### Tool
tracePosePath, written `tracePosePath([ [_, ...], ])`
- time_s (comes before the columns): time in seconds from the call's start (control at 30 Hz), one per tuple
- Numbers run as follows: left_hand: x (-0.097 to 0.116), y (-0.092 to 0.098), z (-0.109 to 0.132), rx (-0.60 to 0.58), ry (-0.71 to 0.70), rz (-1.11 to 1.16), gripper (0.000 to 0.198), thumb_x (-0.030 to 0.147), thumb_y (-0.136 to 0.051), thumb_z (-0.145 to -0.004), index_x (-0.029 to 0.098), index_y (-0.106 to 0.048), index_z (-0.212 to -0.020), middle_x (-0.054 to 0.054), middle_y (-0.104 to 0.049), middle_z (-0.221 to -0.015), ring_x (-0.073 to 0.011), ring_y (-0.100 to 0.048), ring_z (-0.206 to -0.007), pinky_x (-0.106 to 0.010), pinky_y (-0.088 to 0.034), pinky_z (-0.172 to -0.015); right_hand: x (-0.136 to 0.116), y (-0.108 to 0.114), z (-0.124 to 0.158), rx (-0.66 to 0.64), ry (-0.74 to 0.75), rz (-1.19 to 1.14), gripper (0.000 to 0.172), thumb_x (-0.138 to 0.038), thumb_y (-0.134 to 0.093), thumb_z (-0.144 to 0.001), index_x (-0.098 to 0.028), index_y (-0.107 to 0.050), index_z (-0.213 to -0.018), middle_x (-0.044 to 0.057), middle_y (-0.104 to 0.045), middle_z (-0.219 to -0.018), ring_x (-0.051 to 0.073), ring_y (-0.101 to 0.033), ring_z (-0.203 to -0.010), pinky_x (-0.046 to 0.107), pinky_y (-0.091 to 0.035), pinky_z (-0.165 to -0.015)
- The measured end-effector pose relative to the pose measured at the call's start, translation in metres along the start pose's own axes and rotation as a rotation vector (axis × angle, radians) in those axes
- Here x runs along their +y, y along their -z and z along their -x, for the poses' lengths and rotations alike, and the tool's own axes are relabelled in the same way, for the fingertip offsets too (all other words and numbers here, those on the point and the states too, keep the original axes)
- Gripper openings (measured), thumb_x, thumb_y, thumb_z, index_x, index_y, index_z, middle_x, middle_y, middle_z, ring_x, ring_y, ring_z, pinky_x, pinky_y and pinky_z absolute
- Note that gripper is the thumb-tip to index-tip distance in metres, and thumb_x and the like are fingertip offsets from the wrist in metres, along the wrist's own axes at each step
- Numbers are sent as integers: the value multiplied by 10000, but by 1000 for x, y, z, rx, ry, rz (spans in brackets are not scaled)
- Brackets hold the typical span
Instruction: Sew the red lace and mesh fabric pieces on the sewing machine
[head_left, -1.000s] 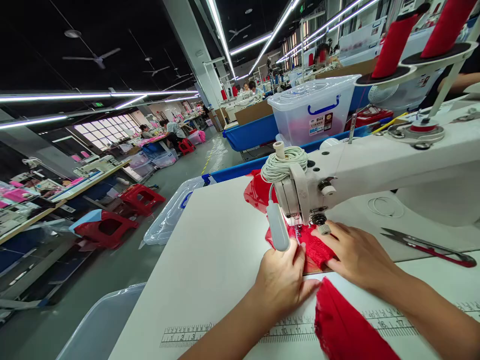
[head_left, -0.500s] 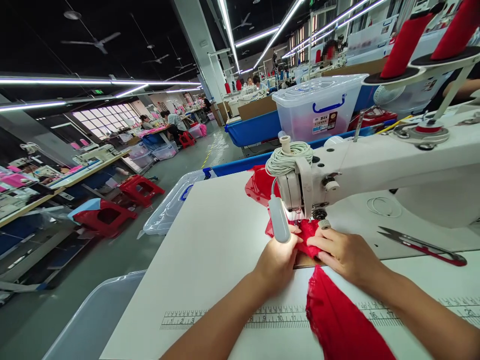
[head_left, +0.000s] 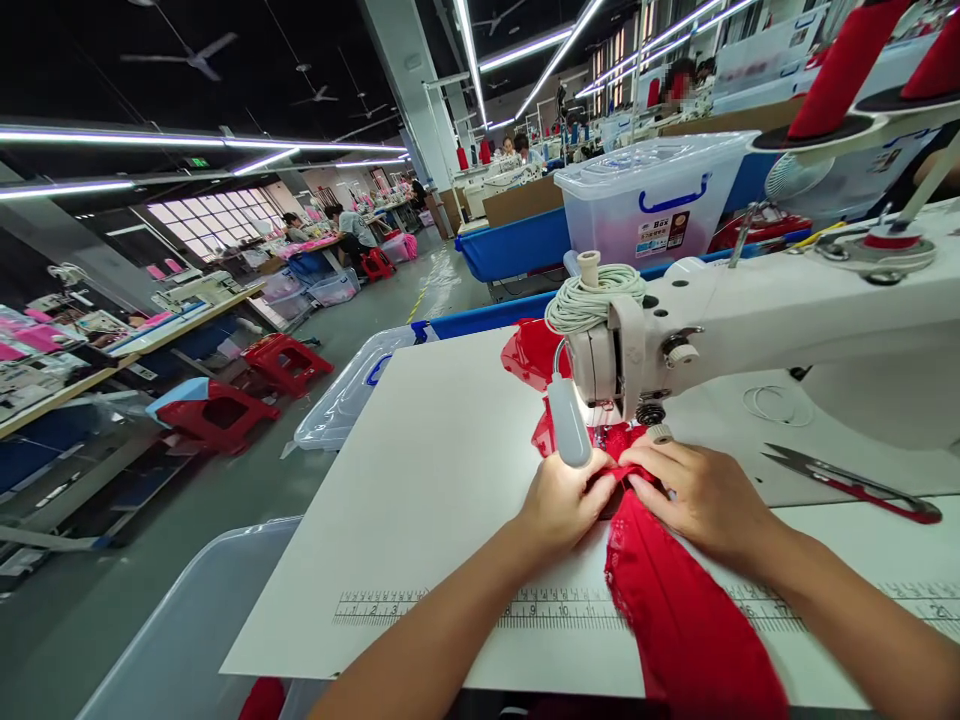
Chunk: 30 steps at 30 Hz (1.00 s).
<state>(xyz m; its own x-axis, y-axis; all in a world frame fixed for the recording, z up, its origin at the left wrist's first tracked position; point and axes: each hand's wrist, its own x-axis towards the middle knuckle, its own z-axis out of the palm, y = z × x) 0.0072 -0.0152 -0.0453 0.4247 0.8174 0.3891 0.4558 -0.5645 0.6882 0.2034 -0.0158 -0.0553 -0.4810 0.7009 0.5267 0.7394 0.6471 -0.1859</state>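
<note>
Red cloth [head_left: 690, 610], pinched in the grip of both left hand [head_left: 561, 500] and right hand [head_left: 709, 500], lies partly under the machine [head_left: 750, 310], its long near length on the counter [head_left: 420, 450] seemingly not yet through.

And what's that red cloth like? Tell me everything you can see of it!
The red cloth looks soft, with a bumpy, lacy edge on its left side. The left hand and right hand pinch its bunched-up folds close to the sewing machine. A wider part lies on the table, covers some ruler marks and runs past the front edge. Shiny red stuff shows farther back; I can't tell if it's the same piece.
</note>
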Motion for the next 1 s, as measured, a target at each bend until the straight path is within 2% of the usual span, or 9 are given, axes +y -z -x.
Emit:
tracePosePath([
  [0.1, 0, 3, -1, -25, 99, 86, 341, 296, -502, -934, 190, -431, -618, 34, -426, -607, -120, -408, -602, -259, -354, -609, 4, -2, 2, 86, 23, 152, 225, -265, -441, -917, -191, -614, -1040, 46, -681, -883, 162, -611, -597, 273, -357, -481],
  [0.2, 2, 4, -2, -29, 209, 168, 408, 341, -500, -941, 197, -355, -589, 43, -374, -585, -112, -368, -575, -249, -333, -574, 8, -6, 3, 172, 2, 193, 202, -144, -411, -897, -192, -592, -973, 30, -682, -868, 139, -605, -574, 263, -319, -428],
  [0.37, 2, 1, 0, 17, 254, 189, 425, 411, -455, -959, 207, -347, -603, 36, -369, -567, -117, -398, -566, -246, -356, -551, 7, -4, 0, 347, -115, 56, 173, -71, -452, -848, -195, -541, -931, 27, -646, -893, 111, -594, -612, 224, -418, -522],
  [0.47, 1, 0, 1, 41, 259, 189, 420, 426, -439, -959, 200, -383, -610, 25, -388, -592, -121, -405, -594, -251, -361, -565, 5, 0, -1, 409, -62, -8, 154, -58, -479, -866, -206, -515, -886, 26, -612, -906, 98, -597, -664, 199, -444, -577],
  [0.57, 0, 1, 1, 51, 245, 185, 416, 429, -436, -956, 191, -403, -616, 19, -406, -624, -120, -397, -618, -253, -357, -581, 4, 3, -1, 334, 31, 42, 137, -97, -450, -913, -200, -538, -890, 51, -604, -955, 103, -599, -677, 207, -433, -541],
  [0.63, 0, 2, 1, 47, 230, 179, 418, 434, -438, -956, 188, -416, -619, 13, -424, -635, -125, -409, -636, -256, -362, -594, 4, 3, 0, 281, 41, 126, 149, -143, -429, -944, -186, -572, -938, 69, -617, -983, 110, -602, -648, 223, -416, -495],
  [0.77, 1, 4, 2, 5, 202, 169, 406, 402, -418, -971, 191, -413, -624, 17, -426, -618, -120, -402, -603, -255, -360, -583, 5, 0, 0, 328, -33, 199, 148, -213, -453, -965, -174, -594, -946, 81, -649, -1013, 111, -605, -596, 237, -374, -427],
  [0.9, 2, 5, 3, -20, 173, 150, 391, 378, -406, -975, 199, -373, -629, 22, -421, -621, -122, -402, -608, -264, -370, -623, 6, -3, 0, 295, -33, 124, 202, -208, -416, -971, -206, -588, -866, 42, -663, -968, 85, -563, -509, 229, -368, -414],
  [1.0, 0, 6, 3, -50, 190, 151, 403, 403, -384, -988, 209, -349, -637, 44, -395, -553, -108, -394, -513, -253, -371, -557, 5, -4, -1, 307, -63, -62, 172, -122, -421, -927, -226, -544, -864, 16, -667, -876, 114, -635, -625, 214, -441, -505],
])
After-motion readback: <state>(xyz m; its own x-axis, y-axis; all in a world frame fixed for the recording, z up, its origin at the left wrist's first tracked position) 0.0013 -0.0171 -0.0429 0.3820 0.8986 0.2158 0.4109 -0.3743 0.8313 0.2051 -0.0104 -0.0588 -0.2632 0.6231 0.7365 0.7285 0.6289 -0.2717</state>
